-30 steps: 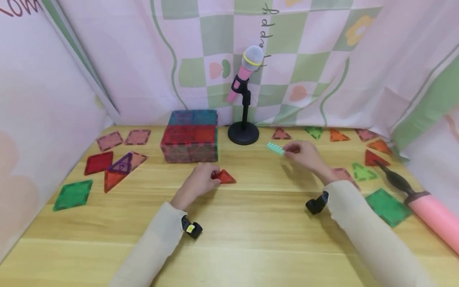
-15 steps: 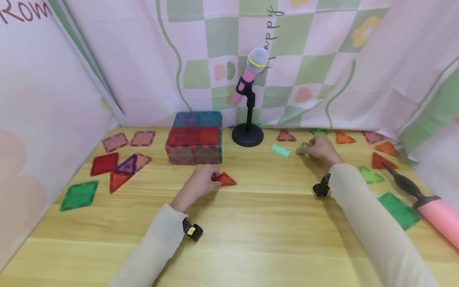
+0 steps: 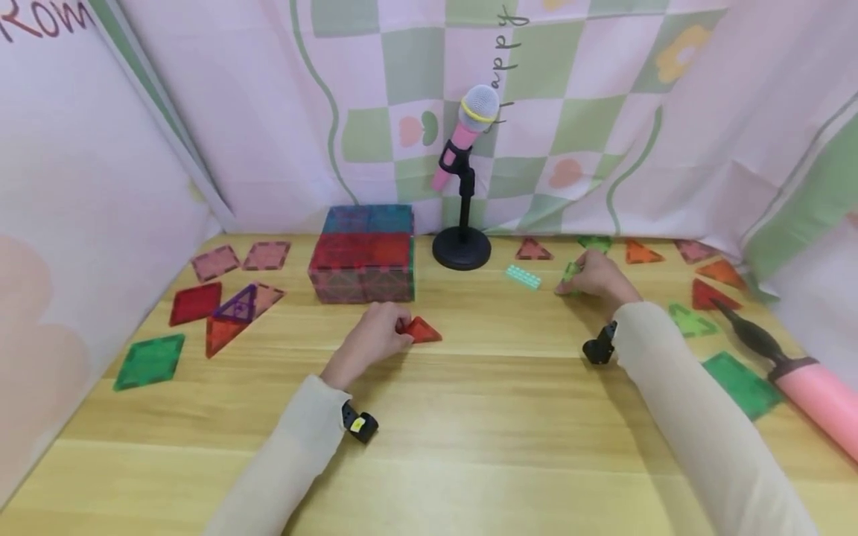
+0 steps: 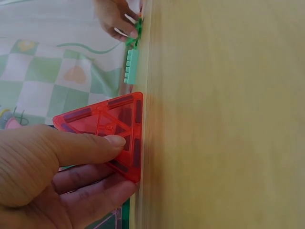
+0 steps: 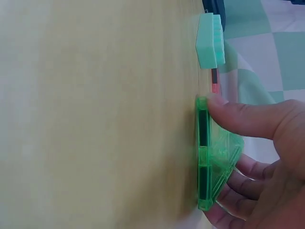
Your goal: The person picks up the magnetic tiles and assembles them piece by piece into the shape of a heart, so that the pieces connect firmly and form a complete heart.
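My left hand [image 3: 372, 335] pinches a red translucent triangular magnetic tile [image 4: 112, 121], thumb on its face and fingers behind it; the tile stands with one edge at the tabletop. To the right and further back, my right hand [image 3: 602, 277] holds a green translucent triangular magnetic tile [image 5: 204, 152] between thumb and fingers, its long edge down near the wood. Left of that hand lies a mint-green studded toy brick [image 3: 523, 277], also showing in the right wrist view. A box built of magnetic tiles [image 3: 362, 257], blue and red on top, stands beyond my left hand.
A pink toy microphone [image 3: 462, 138] on a black stand rises at the back. Loose tiles lie left, such as a green square tile [image 3: 150, 362], and right, such as an orange triangle [image 3: 643, 251]. A pink pump [image 3: 818, 402] with a black nozzle occupies the right edge.
My right hand has let go of the mint brick, leaving it on the table, and moved right to take hold of the green triangular tile. My left hand keeps its grip on the red tile.
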### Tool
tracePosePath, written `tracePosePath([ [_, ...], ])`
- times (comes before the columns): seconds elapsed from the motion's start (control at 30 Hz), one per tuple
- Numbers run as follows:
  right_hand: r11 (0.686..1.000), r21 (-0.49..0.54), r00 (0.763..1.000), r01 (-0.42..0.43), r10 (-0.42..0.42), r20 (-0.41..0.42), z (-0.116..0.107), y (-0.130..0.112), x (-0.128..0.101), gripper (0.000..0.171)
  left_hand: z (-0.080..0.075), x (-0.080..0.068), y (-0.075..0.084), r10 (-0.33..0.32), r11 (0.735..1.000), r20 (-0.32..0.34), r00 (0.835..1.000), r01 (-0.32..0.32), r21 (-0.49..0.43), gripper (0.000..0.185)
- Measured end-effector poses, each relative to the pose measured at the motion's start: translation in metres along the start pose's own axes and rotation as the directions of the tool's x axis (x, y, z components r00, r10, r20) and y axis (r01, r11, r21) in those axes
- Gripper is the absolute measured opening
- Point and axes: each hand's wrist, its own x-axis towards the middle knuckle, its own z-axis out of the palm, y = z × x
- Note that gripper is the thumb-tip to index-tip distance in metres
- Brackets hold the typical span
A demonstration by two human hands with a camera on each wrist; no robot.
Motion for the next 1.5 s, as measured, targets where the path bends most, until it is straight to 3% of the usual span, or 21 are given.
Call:
tracePosePath([
  [0.1,1.000,0.016,0.999,0.018,-0.018,-0.034,0.003,0.004,-0.004,0.079,0.001,0.000,-0.002,-0.009,1.000,0.000,1.000,0.009,-0.002,0.011],
  [0.3,0.992,-0.057,0.987,0.116,-0.122,-0.105,0.009,0.006,-0.014,0.033,0.001,-0.002,-0.004,-0.035,0.999,-0.005,0.999,0.035,-0.007,0.008],
  [0.37,0.990,-0.041,0.983,0.136,-0.140,-0.115,0.012,0.001,-0.019,0.026,-0.001,-0.003,-0.004,-0.046,0.999,-0.004,0.999,0.046,-0.008,0.007],
  [0.5,0.982,0.027,0.975,0.185,-0.180,-0.128,0.022,-0.015,-0.033,0.026,-0.004,-0.003,-0.004,-0.052,0.999,-0.006,0.999,0.052,0.003,0.006],
  [0.6,0.960,0.074,0.957,0.268,-0.257,-0.132,0.032,-0.029,-0.042,0.030,-0.005,-0.003,-0.003,-0.048,0.999,-0.006,0.999,0.048,0.006,0.006],
  [1.0,0.871,0.064,0.871,0.487,-0.479,-0.111,0.086,-0.083,-0.056,0.019,-0.002,-0.003,-0.003,-0.026,1.000,-0.025,0.999,0.025,-0.011,0.004],
  [1.23,0.855,0.080,0.859,0.512,-0.507,-0.069,0.111,-0.107,-0.060,0.012,0.001,-0.002,-0.002,-0.012,1.000,-0.022,1.000,0.012,0.001,0.005],
  [1.5,0.836,0.095,0.841,0.541,-0.536,-0.071,0.123,-0.116,-0.058,0.011,0.001,-0.001,-0.002,-0.015,1.000,-0.019,1.000,0.015,-0.001,0.004],
])
